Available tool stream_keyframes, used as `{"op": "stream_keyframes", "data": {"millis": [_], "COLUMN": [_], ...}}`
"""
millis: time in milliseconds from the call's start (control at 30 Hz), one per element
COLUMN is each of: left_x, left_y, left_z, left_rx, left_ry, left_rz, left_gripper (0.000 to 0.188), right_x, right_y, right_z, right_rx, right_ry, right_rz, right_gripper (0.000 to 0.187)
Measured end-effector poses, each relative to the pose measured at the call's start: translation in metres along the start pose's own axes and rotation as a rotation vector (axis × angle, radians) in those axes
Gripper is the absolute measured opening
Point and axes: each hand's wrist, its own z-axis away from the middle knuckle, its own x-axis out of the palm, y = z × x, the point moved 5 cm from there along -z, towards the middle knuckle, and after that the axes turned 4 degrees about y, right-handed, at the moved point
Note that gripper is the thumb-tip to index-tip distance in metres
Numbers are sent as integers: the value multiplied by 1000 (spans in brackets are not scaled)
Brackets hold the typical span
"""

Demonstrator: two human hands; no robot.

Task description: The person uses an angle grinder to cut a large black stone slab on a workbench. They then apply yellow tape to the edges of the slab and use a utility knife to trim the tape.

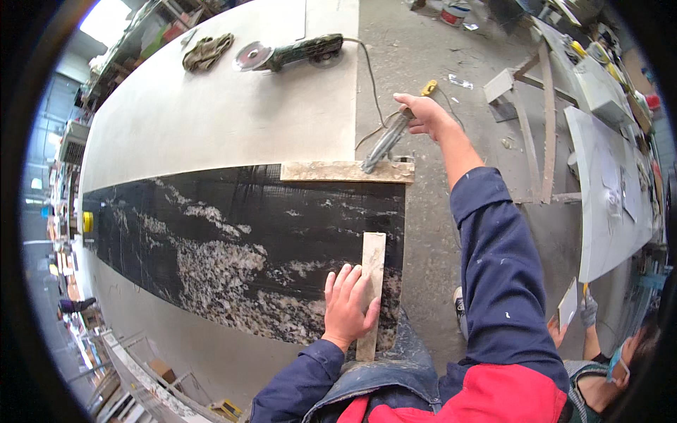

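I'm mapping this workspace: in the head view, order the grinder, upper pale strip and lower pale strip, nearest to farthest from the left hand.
1. Lower pale strip, at the left hand's right side
2. Upper pale strip, along the black slab
3. Grinder, beyond both

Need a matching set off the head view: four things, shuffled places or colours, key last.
1 angle grinder
2 near board
3 grey metal tool
4 patterned slab

A held by the right hand
B mostly black, with pale patches
C touched by the left hand
D on the pale surface, right of the crumpled cloth

Pairs: 1-D, 2-C, 3-A, 4-B
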Motion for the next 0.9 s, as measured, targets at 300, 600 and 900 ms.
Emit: {"op": "stream_keyframes", "data": {"millis": [300,600,900], "left_x": [-1,-5,-2], "left_y": [-4,-4,-5], "left_z": [-2,-3,0], "left_rx": [-48,-61,-69], "left_ry": [36,29,41], "left_rz": [5,8,26], "left_gripper": [52,50,55], "right_x": [21,10,-55], "right_y": [-13,19,-36], "right_z": [-13,-50,-57], "right_rx": [43,-36,-106], "right_ry": [-275,-22,138], "right_rz": [297,290,-197], "right_gripper": [34,30,19]}}
